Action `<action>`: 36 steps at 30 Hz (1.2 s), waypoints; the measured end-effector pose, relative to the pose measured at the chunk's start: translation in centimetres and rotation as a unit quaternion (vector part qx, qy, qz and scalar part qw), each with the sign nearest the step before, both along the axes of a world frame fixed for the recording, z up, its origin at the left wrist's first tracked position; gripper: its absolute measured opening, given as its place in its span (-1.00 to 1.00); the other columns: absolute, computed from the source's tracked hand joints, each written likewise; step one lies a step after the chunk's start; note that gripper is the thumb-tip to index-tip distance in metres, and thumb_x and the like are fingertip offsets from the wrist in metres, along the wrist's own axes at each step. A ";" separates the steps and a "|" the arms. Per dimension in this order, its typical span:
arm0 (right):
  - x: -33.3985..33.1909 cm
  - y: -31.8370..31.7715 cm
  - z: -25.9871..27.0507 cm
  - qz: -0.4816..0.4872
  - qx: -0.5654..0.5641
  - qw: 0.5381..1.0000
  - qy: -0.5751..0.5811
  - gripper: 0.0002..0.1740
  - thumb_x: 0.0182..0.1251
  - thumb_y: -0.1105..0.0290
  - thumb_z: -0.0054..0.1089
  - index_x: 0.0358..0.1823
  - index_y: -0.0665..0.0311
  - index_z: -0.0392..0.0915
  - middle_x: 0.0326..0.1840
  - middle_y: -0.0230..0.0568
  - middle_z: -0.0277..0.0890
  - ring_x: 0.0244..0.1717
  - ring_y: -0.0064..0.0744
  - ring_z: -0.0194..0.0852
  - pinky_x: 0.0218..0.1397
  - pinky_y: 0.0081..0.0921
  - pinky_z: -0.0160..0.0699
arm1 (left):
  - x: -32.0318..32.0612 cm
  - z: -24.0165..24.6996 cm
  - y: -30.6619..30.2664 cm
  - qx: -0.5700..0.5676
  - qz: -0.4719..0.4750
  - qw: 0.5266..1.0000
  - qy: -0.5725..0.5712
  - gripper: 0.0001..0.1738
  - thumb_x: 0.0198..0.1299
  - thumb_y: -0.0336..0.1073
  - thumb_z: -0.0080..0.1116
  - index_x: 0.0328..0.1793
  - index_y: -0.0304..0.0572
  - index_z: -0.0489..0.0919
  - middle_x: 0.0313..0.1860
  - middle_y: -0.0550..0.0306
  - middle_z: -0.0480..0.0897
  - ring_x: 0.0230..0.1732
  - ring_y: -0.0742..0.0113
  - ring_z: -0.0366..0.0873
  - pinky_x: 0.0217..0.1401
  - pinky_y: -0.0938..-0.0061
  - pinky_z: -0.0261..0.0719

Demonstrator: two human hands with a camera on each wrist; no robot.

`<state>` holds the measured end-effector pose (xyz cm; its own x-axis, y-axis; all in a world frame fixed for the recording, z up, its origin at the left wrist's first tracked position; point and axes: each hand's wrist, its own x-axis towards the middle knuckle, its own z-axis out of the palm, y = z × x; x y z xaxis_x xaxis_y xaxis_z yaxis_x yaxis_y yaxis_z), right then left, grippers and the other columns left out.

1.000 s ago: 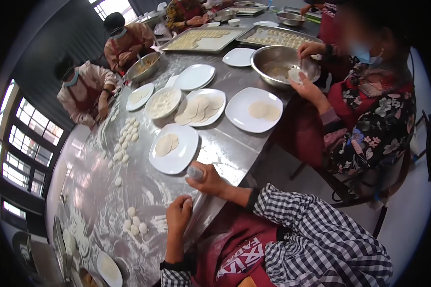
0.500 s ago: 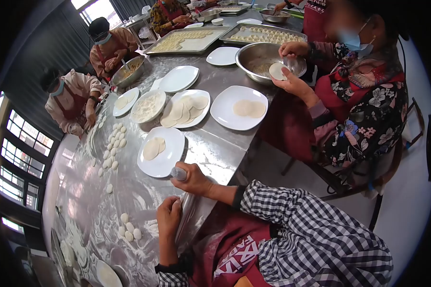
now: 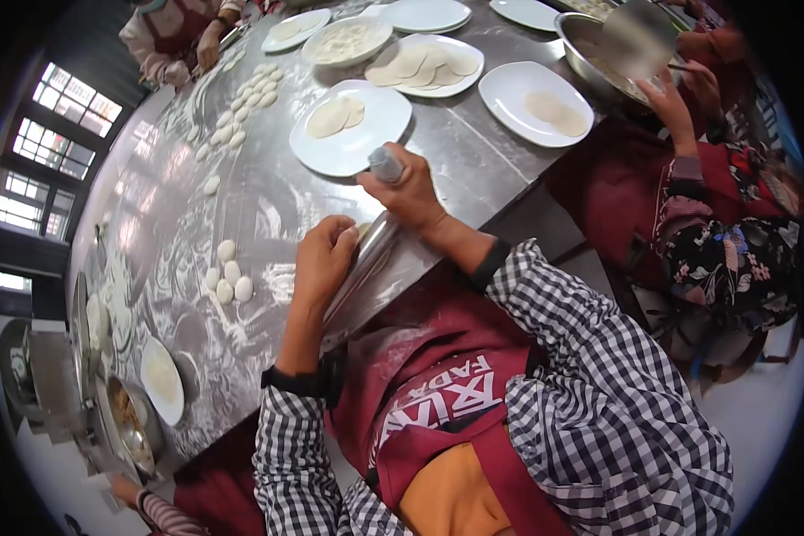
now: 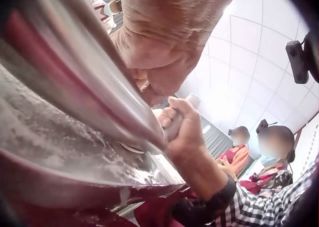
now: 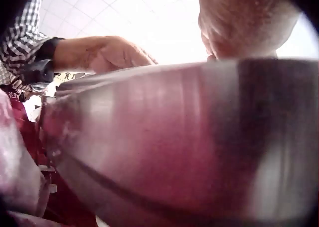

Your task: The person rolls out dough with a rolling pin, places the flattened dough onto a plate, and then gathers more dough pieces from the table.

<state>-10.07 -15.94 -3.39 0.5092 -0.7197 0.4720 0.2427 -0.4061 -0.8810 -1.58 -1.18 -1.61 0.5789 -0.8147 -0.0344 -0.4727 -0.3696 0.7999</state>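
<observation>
My right hand point(image 3: 409, 189) grips a rolling pin point(image 3: 385, 164), whose blunt grey end sticks out above the curled fingers. Left of it, my left hand point(image 3: 323, 259) has bent fingers and thumb at a small pale piece of dough point(image 3: 364, 230), mostly hidden by the hand. A shiny metal band runs beside both hands over the table. In the left wrist view, my right fist point(image 4: 183, 121) shows past the left hand point(image 4: 162, 43). Several dough balls point(image 3: 224, 288) lie left of the left hand. A white plate point(image 3: 386, 105) with round wrappers point(image 3: 330, 117) stands beyond the right hand.
The floured metal table point(image 3: 165, 259) bears more dough balls point(image 3: 252, 91), a bowl of flour point(image 3: 381, 37), stacked wrappers point(image 3: 420, 65) and another wrapper plate point(image 3: 500, 94). A steel bowl point(image 3: 583, 62) stands far right, near a seated person. A filling bowl point(image 3: 121, 375) is lower left.
The head view has tilted down, so plates and dough balls sit higher in it. My right hand keeps its grip on the rolling pin, and my left stays close beside it.
</observation>
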 end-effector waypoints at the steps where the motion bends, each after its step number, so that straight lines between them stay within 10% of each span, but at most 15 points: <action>1: -0.6 0.4 0.0 0.012 0.021 1.000 -0.005 -0.79 -0.02 0.39 0.26 -0.50 0.32 0.39 -0.63 -0.20 0.38 -0.61 -0.50 0.30 -0.50 -0.47 0.36 | -0.1 -0.2 0.1 0.018 -0.003 1.000 -0.007 -0.73 0.09 -0.29 0.05 -0.18 -0.36 0.57 -0.39 -0.08 0.65 -0.35 0.25 0.61 -0.23 0.45 0.50; 7: -7.3 2.0 0.3 0.023 0.060 0.997 0.044 -0.78 -0.04 0.45 0.27 -0.55 0.31 0.36 -0.65 -0.35 0.34 -0.59 -0.62 0.25 -0.51 -0.53 0.31 | 0.1 -0.7 1.4 0.026 -0.012 0.980 0.199 -0.81 0.02 -0.42 0.06 -0.24 -0.35 0.58 -0.49 0.06 0.63 -0.42 0.37 0.57 -0.29 0.49 0.48; 21: -6.1 1.6 -0.4 0.022 0.074 0.996 0.040 -0.79 -0.06 0.47 0.28 -0.56 0.30 0.36 -0.66 -0.39 0.32 -0.60 -0.60 0.23 -0.51 -0.54 0.31 | 0.0 -1.3 0.6 0.047 -0.053 0.997 0.016 -0.75 0.01 -0.33 0.07 -0.22 -0.35 0.58 -0.47 -0.07 0.63 -0.44 0.22 0.58 -0.30 0.40 0.49; 25: -7.0 1.8 -0.1 0.032 0.081 0.995 0.041 -0.79 -0.05 0.46 0.27 -0.56 0.30 0.36 -0.67 -0.35 0.32 -0.60 -0.62 0.22 -0.51 -0.54 0.31 | 1.1 -0.8 1.6 0.030 -0.008 0.969 0.243 -0.75 0.02 -0.42 0.07 -0.16 -0.38 0.56 -0.49 0.06 0.61 -0.45 0.42 0.53 -0.32 0.45 0.49; 36: -4.5 0.7 -0.2 0.036 0.103 0.993 0.038 -0.77 -0.05 0.47 0.28 -0.58 0.29 0.34 -0.67 -0.43 0.31 -0.59 -0.66 0.21 -0.53 -0.57 0.28 | -0.3 -0.4 0.2 0.036 -0.011 0.998 0.047 -0.78 0.00 -0.40 0.03 -0.26 -0.37 0.59 -0.48 0.02 0.62 -0.43 0.34 0.56 -0.28 0.47 0.49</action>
<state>-14.61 -15.23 -3.60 0.5906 -0.7577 0.2775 0.1941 -0.2004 -0.9603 -1.85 -0.97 -2.05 0.5526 -0.8204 -0.1470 -0.4053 -0.4186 0.8127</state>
